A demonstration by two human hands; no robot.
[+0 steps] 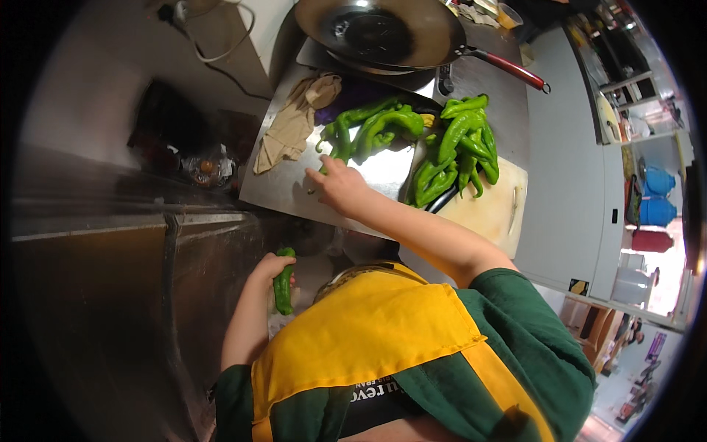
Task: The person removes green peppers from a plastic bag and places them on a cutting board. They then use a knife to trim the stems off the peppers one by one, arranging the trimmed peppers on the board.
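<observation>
Low at the left, away from the counter, my left hand [272, 268] grips a long green pepper [283, 287]. My right hand [345, 188] reaches over the stainless steel counter [298, 190], its fingers touching the lower end of a green pepper [342, 145]; whether they have closed on it is hard to see. Several curved green peppers [389, 127] lie together just beyond that hand. To the right, a heap of green peppers [461, 141] rests partly on a white cutting board [491, 218]. A dark handle [443, 199] sticks out from under the heap.
A large wok [381, 33] with a red handle [513, 69] sits at the counter's back, by a black knob [446, 83]. A crumpled beige cloth [298, 119] lies at the left edge. Beside the wok hangs a cable [212, 58]. Grey panels [563, 166] border the right.
</observation>
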